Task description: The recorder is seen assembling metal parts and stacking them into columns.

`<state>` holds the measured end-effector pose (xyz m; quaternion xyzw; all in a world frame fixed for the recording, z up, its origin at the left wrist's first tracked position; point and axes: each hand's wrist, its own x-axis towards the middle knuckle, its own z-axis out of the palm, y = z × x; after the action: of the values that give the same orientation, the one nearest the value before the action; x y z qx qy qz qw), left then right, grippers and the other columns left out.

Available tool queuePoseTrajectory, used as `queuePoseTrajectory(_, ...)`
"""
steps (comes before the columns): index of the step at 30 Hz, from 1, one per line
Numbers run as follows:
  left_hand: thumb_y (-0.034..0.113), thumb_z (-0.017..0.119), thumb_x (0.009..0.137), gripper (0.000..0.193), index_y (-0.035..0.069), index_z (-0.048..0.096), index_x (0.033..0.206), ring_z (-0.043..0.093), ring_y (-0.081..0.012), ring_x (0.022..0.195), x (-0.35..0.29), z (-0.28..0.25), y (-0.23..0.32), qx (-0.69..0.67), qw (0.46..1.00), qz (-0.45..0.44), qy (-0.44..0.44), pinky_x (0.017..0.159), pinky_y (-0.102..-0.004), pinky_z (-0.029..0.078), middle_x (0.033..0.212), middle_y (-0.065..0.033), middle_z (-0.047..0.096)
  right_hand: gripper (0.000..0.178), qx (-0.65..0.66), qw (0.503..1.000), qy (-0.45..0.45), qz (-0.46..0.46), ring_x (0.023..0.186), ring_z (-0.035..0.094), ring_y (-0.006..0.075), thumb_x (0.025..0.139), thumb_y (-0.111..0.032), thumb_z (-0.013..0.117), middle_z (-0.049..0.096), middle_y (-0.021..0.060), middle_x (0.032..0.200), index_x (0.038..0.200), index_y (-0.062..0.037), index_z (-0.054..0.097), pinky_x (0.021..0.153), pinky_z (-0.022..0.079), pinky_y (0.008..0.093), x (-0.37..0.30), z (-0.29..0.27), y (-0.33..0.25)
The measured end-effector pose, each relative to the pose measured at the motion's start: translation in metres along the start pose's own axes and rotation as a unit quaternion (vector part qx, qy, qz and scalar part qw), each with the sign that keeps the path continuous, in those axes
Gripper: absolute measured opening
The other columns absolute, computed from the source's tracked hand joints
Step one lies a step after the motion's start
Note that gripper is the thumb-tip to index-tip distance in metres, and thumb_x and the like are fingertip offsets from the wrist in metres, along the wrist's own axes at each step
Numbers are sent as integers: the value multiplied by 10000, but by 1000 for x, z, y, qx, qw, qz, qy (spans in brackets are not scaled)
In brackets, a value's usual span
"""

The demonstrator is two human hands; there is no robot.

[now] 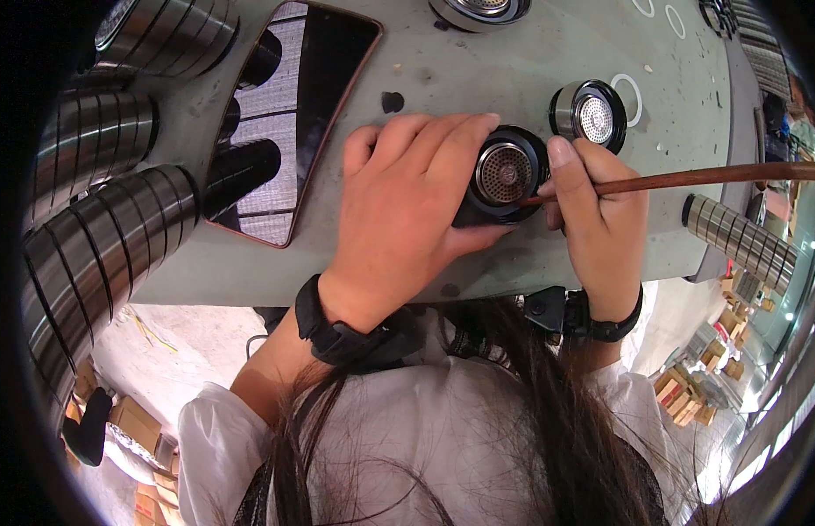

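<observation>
On my feed the left hand (406,197) curls half closed around a black-rimmed round part (502,173), holding it over the grey-green table (486,83) — the right hand (607,215) pinches a thin brown stick (697,179), its tip at the part's rim — a second round piece (596,117) sits just beyond

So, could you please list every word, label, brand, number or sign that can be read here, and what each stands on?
None can be read.
Phone: reflections, no readable text.
Round part in the left hand: no readable marking.
Cardboard boxes: too small and blurred.
</observation>
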<state>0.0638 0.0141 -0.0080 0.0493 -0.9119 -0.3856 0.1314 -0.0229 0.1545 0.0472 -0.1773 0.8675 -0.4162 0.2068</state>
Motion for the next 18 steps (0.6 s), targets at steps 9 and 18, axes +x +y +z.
queuePoseTrajectory(9, 243, 813, 538, 720, 81, 530, 1180, 518, -207, 1031, 0, 1, 0, 6, 1000, 10, 9, 871, -376, 333, 1091, -36, 596, 360, 38, 999, 26, 5, 484, 451, 92, 930, -226, 557, 489, 40, 537, 656, 1, 499, 458, 348, 264, -10, 6, 2)
queuePoseTrajectory(18, 243, 814, 543, 721, 78, 528, 1183, 515, -212, 1034, -1, -1, 1, 5, 1000, 18, 13, 876, -380, 334, 1102, -42, 594, 358, 45, 998, 46, 26, 482, 470, 85, 927, -227, 563, 506, 35, 534, 655, -3, 501, 459, 357, 249, -10, 1, 3)
